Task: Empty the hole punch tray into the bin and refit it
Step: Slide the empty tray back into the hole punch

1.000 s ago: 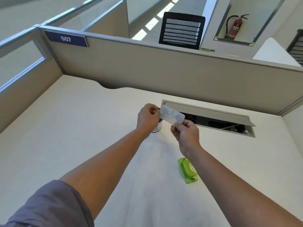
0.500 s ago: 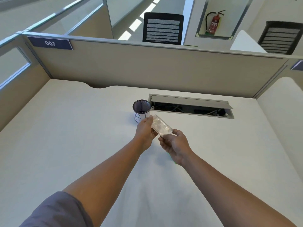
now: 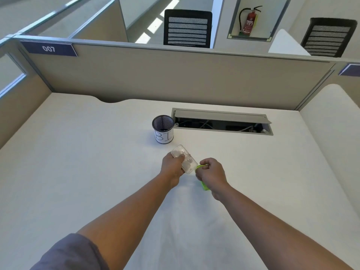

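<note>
the counter (image 3: 78, 172) is a broad, pale cream surface with a faint soft texture, boxed in by beige partition panels (image 3: 175, 78) topped with a grey rail; a dark blue plate reading 007 (image 3: 48, 48) sits at the panel's upper left. set into the counter near the back is a grey cable hatch (image 3: 222, 121), its flap lifted, dark wiring showing inside. just left of the hatch stands the bin (image 3: 163, 129), a small black mesh cup with a white paper label around its base. nearer to the person, the left hand (image 3: 172, 169) has its grip closed around one end of the clear plastic tray (image 3: 184, 158), which is held above the counter and angled toward the right hand (image 3: 211, 175). the right hand is curled over the green hole punch (image 3: 204, 185), only slivers of it visible under the fingers, so i cannot tell how firmly it is held. tray and punch are just beside each other. beyond the partition are two black mesh chair backs (image 3: 188, 28) and a red fire extinguisher (image 3: 250, 20) in a wall recess.
</note>
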Motion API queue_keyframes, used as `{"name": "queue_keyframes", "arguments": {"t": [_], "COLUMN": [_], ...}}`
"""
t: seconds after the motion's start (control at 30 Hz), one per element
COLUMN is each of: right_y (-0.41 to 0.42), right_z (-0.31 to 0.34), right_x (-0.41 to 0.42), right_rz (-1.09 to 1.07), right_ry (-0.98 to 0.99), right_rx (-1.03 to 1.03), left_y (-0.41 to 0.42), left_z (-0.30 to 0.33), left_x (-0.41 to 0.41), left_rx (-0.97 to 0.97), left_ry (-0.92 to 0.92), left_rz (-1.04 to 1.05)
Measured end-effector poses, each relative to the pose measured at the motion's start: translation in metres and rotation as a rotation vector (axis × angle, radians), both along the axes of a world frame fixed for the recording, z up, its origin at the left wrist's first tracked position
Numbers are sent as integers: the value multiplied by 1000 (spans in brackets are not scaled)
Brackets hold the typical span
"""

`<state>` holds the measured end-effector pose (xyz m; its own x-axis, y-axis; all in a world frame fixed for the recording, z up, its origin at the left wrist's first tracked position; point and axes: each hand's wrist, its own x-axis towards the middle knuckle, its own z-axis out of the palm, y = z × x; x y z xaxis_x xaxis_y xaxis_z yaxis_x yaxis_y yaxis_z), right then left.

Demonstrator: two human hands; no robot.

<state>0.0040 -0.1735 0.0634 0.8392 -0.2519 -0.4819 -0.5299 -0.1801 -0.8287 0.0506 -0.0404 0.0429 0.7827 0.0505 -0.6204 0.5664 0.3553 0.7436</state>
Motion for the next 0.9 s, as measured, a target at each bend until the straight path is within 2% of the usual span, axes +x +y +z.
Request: {"name": "queue_keyframes", "arguments": {"t": [0.13, 0.3, 0.77, 0.9], "right_y": [-14, -24, -23, -26], "right_z": [-9, -28, -44, -42], "right_x": [4, 10, 19, 20], "right_rz": [-4, 150, 295, 254], "right_ry": [-98, 36, 89, 68], "right_rx": [-240, -404, -430, -351], "left_y": [0, 1, 9, 10], "left_z": [-11, -20, -28, -28], "left_x": [2, -2, -7, -8], "left_rx": [110, 206, 355, 374], "left_ry": [35, 69, 120, 108], "left_rz": [-32, -74, -191, -203]}}
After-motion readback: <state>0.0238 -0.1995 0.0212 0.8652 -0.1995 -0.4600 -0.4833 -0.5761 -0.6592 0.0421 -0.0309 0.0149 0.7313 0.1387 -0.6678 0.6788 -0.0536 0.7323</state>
